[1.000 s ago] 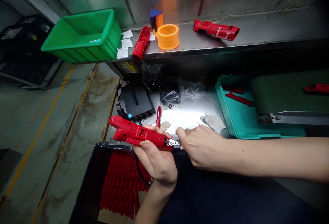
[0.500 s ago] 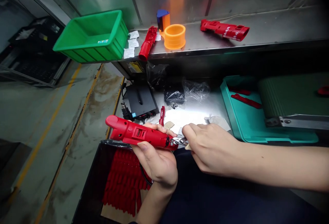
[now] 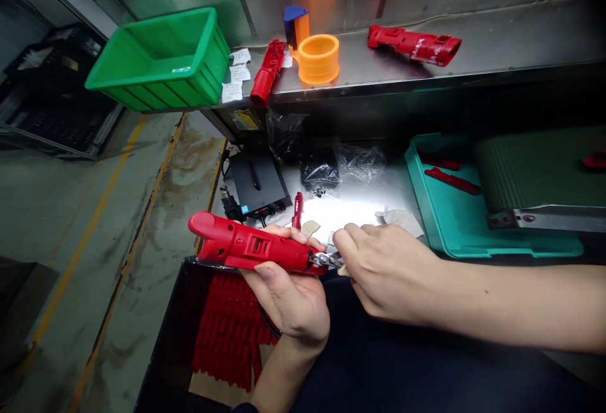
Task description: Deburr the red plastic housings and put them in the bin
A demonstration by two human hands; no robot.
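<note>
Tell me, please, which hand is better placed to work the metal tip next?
Probably the right hand: its fingers sit at the metal tip, while the left hand grips the red housing.

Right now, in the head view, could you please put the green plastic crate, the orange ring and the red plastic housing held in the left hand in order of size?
Largest: the green plastic crate.
Middle: the red plastic housing in the left hand, though its nearness to the camera makes this unsure.
Smallest: the orange ring.

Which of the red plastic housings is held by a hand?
The red housing gripped in the left hand; the other two housings lie on the steel shelf.
</note>
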